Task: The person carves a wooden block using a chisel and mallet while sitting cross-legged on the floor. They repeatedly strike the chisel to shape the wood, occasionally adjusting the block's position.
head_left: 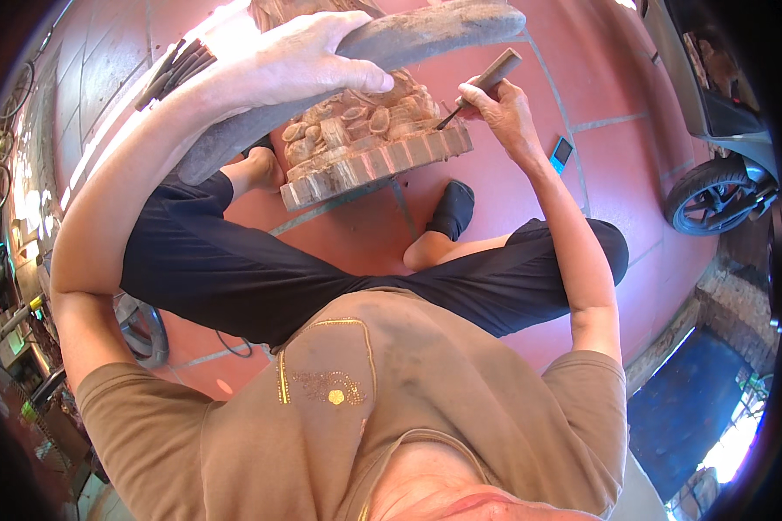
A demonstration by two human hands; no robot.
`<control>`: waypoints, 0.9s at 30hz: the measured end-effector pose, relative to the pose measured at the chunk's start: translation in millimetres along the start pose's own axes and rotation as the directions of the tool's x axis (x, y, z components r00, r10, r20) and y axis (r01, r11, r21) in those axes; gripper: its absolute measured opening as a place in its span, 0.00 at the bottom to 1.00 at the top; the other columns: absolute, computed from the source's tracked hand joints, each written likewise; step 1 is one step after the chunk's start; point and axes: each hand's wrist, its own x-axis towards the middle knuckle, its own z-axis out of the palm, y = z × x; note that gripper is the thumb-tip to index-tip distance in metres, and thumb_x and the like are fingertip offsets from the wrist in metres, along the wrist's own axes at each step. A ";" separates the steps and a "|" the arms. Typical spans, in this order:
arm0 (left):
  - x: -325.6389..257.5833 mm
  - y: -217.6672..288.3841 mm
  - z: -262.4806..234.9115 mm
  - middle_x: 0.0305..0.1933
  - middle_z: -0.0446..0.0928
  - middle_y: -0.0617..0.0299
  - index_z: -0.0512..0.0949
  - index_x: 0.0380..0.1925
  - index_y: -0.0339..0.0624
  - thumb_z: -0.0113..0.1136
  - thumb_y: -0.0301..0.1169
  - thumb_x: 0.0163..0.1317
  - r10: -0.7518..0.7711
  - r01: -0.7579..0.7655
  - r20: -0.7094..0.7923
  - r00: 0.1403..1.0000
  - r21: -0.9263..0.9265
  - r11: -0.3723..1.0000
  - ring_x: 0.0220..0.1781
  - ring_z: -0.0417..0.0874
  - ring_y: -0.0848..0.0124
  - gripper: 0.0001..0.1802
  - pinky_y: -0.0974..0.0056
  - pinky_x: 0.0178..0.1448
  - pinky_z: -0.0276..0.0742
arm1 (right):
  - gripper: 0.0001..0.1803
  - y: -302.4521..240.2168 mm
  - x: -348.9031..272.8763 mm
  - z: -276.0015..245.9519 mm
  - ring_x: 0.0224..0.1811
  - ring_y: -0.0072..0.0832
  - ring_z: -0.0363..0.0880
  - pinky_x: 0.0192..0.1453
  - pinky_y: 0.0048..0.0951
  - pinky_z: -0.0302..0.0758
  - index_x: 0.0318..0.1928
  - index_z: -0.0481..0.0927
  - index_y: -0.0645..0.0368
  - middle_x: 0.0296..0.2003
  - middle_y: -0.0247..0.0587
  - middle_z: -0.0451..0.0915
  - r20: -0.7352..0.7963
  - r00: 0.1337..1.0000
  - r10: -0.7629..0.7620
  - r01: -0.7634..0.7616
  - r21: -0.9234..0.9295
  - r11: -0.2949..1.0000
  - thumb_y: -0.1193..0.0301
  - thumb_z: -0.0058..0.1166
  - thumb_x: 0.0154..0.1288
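"What's nearest?"

"The brown shirt (460, 373) across the bottom of the frame, then dark trousers (252, 260), knees spread."

"And the hands?"

"The left hand (311, 65), at upper centre-left, grasps a long wooden club (439, 33), thumb over its near side. The right hand (506, 113), upper right of centre, has its fingers closed around the handle of a chisel (500, 69)."

"Where's the workpiece?"

"The carved wooden block (365, 139) sits at upper centre, between the feet. The chisel slants down to its right part, and the tip seems to meet the wood near the edge."

"So which step is this?"

"Carving, I'd judge: chisel set, club raised beside it. The two look apart, though I can't tell how far in depth."

"What does the next move call for?"

"Probably a steady chisel angle and a controlled tap on the handle's end, clear of the right fingers."

"Anything farther off?"

"Dark rods (175, 76) at upper left, a small blue-screened device (562, 154) on the red tiled floor (604, 82), and a wheel (712, 195) at the right."
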 end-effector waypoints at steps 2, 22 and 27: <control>-2.6 11.8 -12.6 0.47 0.83 0.54 0.74 0.62 0.36 0.67 0.47 0.63 -0.003 0.003 0.013 1.000 0.022 1.000 0.47 0.83 0.68 0.34 0.59 0.53 0.78 | 0.15 -7.5 -4.0 1.8 0.35 0.24 0.87 0.41 0.27 0.83 0.45 0.82 0.69 0.32 0.42 0.87 0.011 0.999 -0.053 0.053 0.001 0.999 0.66 0.63 0.70; -5.1 26.7 3.0 0.49 0.84 0.48 0.72 0.63 0.38 0.70 0.44 0.62 0.114 -0.112 -0.003 0.993 0.135 0.984 0.48 0.85 0.60 0.34 0.58 0.54 0.79 | 0.17 -4.6 -8.4 19.4 0.31 0.31 0.86 0.37 0.34 0.80 0.42 0.84 0.63 0.28 0.45 0.86 0.168 0.929 -0.328 0.367 -0.329 0.870 0.59 0.65 0.67; -9.2 46.5 -18.3 0.55 0.81 0.45 0.69 0.66 0.34 0.68 0.42 0.64 0.213 -0.222 -0.266 0.940 -0.005 0.975 0.56 0.82 0.59 0.36 0.56 0.61 0.76 | 0.15 -19.1 -15.4 18.7 0.35 0.25 0.85 0.42 0.31 0.81 0.44 0.83 0.64 0.33 0.41 0.87 0.160 0.958 -0.240 0.281 -0.331 0.901 0.63 0.64 0.70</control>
